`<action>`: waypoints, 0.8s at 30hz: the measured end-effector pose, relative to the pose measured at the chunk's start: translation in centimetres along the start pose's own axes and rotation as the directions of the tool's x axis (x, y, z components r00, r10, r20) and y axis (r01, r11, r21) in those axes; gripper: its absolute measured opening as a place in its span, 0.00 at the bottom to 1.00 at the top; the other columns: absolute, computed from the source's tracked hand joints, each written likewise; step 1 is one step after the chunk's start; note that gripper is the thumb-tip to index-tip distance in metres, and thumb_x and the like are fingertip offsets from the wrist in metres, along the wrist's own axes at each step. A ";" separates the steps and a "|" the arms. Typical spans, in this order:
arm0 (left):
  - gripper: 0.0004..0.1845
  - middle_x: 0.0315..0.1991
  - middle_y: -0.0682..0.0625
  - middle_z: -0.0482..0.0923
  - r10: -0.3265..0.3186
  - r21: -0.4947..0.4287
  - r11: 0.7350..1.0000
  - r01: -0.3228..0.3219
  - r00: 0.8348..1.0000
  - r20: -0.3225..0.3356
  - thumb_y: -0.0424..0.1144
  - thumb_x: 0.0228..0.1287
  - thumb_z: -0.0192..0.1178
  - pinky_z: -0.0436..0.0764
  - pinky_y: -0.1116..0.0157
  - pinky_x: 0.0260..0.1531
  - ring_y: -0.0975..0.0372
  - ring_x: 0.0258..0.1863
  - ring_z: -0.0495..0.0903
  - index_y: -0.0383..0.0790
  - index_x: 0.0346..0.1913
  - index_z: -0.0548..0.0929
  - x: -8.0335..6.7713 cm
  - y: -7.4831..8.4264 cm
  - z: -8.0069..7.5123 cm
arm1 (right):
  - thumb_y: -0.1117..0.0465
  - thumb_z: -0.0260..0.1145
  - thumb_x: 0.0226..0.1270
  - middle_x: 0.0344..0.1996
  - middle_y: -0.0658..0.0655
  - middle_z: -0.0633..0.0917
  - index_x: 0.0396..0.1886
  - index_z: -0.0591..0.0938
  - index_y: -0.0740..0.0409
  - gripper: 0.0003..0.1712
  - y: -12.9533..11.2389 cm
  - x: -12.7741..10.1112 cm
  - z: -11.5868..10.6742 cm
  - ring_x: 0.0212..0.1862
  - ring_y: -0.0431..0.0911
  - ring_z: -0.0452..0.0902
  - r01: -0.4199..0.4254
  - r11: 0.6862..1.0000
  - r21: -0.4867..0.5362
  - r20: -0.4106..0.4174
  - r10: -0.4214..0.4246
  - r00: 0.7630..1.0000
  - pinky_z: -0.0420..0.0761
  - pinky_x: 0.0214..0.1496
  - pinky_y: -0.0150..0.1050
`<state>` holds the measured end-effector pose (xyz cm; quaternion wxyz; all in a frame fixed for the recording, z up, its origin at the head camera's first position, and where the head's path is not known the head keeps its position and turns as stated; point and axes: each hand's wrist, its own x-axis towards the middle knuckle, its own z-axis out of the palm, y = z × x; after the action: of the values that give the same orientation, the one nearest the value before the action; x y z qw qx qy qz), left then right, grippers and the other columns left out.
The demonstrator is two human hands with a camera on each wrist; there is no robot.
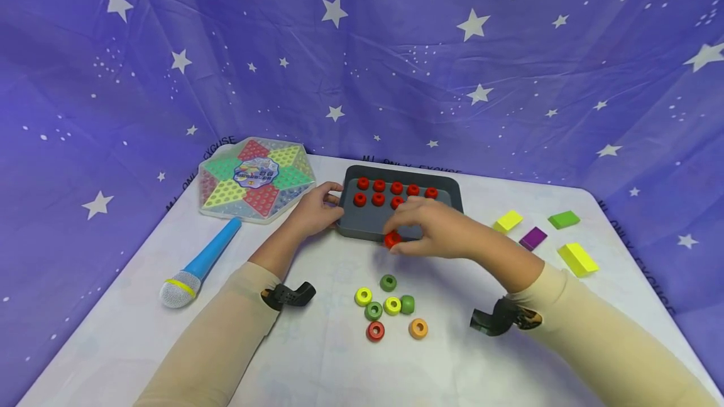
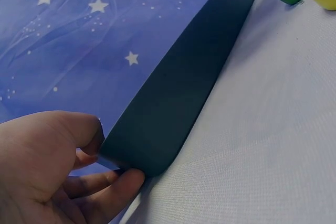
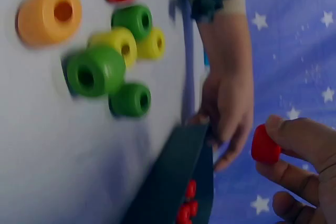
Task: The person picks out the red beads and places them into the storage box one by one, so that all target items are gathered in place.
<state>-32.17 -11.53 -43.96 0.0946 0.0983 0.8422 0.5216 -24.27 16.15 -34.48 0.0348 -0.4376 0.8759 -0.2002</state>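
Note:
A dark grey tray (image 1: 367, 226) sits mid-table with several red beads (image 1: 379, 186) in rows inside. My left hand (image 1: 317, 208) grips the tray's left corner, thumb on the rim and fingers under it; the left wrist view shows that grip on the tray wall (image 2: 178, 98). My right hand (image 1: 435, 226) hovers over the tray's front edge and pinches a red bead (image 1: 392, 239) between thumb and fingers, also seen as the red bead (image 3: 265, 144) in the right wrist view. Loose beads lie in front: green (image 1: 388, 282), yellow (image 1: 363, 296), red (image 1: 375, 331), orange (image 1: 418, 328).
A hexagonal checkers board (image 1: 256, 178) lies at the back left, with a blue toy microphone (image 1: 198, 265) in front of it. Yellow (image 1: 508, 220), purple (image 1: 533, 238), green (image 1: 563, 219) and yellow (image 1: 577, 259) blocks lie at the right. Blue star cloth hangs behind.

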 end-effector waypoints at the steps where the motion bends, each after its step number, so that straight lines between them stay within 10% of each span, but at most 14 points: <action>1: 0.30 0.53 0.40 0.81 0.001 -0.002 1.000 -0.001 1.000 0.002 0.35 0.62 0.60 0.88 0.60 0.33 0.53 0.43 0.86 0.42 0.69 0.72 0.0 0.0 0.0 | 0.53 0.74 0.62 0.44 0.37 0.86 0.48 0.89 0.45 0.14 0.6 -0.1 -0.5 0.48 0.41 0.77 -0.020 1.000 0.003 -0.006 0.020 1.000 0.82 0.49 0.41; 14: 0.30 0.55 0.40 0.81 -0.006 -0.011 1.000 0.006 1.000 0.008 0.35 0.63 0.60 0.88 0.60 0.34 0.52 0.44 0.85 0.43 0.69 0.72 -0.2 0.1 0.1 | 0.57 0.75 0.62 0.50 0.52 0.88 0.53 0.88 0.55 0.19 8.2 -0.5 -2.8 0.53 0.54 0.82 -0.238 0.971 -0.016 0.006 0.238 0.971 0.83 0.55 0.57; 24: 0.29 0.55 0.40 0.80 -0.010 -0.011 1.000 0.010 1.000 0.002 0.35 0.63 0.61 0.88 0.60 0.34 0.53 0.43 0.85 0.43 0.69 0.72 -0.3 0.1 0.2 | 0.58 0.75 0.62 0.44 0.51 0.89 0.50 0.88 0.58 0.17 11.0 0.8 -2.1 0.45 0.47 0.82 -0.247 0.967 -0.058 0.041 0.249 0.968 0.84 0.52 0.51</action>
<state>-31.85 -11.40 -43.98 0.0986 0.0939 0.8397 0.5258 -33.55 22.11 -36.63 0.0691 -0.3300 0.9276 -0.1606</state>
